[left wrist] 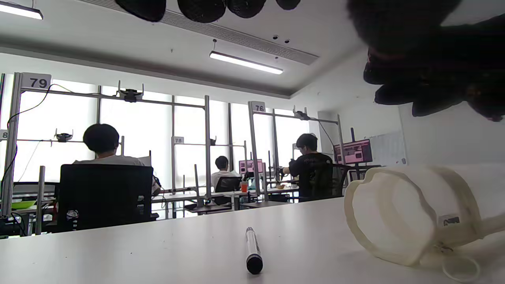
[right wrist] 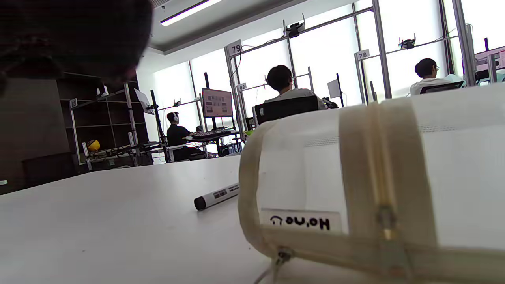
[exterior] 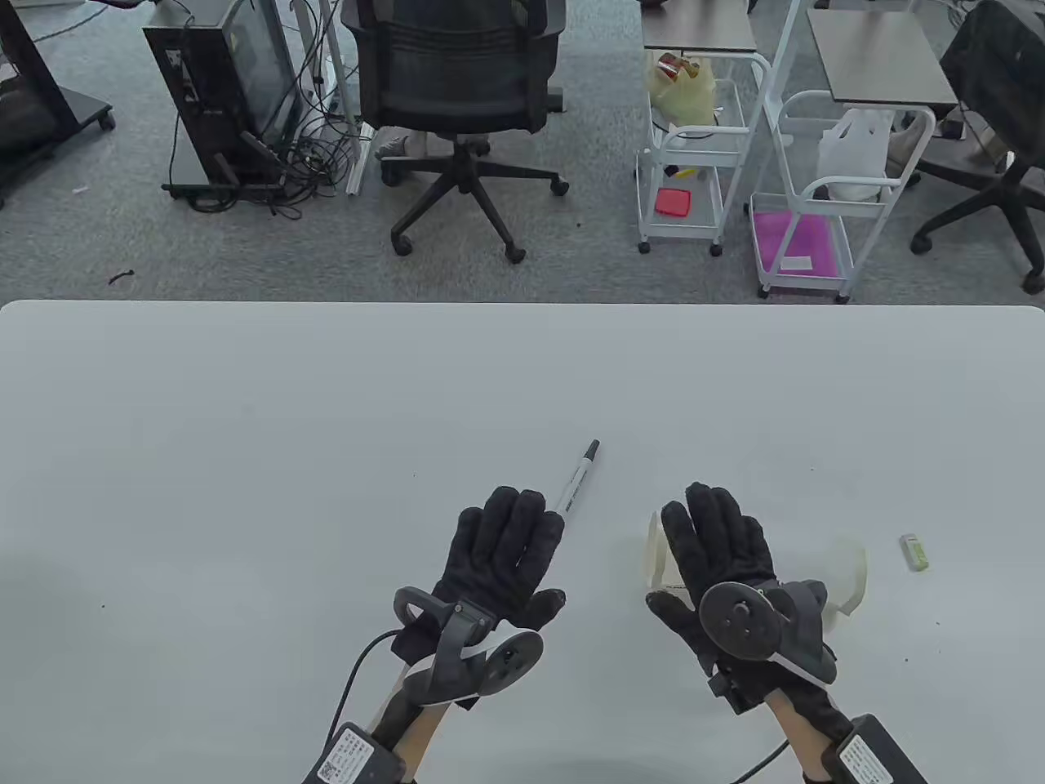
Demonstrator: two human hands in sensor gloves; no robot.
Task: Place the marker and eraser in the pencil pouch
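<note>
A white marker (exterior: 578,480) with a black cap lies on the table, pointing away from me to the right. My left hand (exterior: 510,547) is open with flat fingers, and its fingertips cover the marker's near end. The left wrist view shows the marker (left wrist: 253,250) lying free below the fingertips (left wrist: 201,8). A cream mesh pencil pouch (exterior: 849,567) lies on its side under my open right hand (exterior: 718,539), which hovers above it. The pouch (right wrist: 335,173) fills the right wrist view, with its zipper pull facing the camera. A small pale green eraser (exterior: 914,551) lies to the right of the pouch.
The white table (exterior: 245,457) runs across the whole view. Beyond its far edge stand an office chair (exterior: 457,98), a computer tower (exterior: 220,90) and two white trolleys (exterior: 694,155).
</note>
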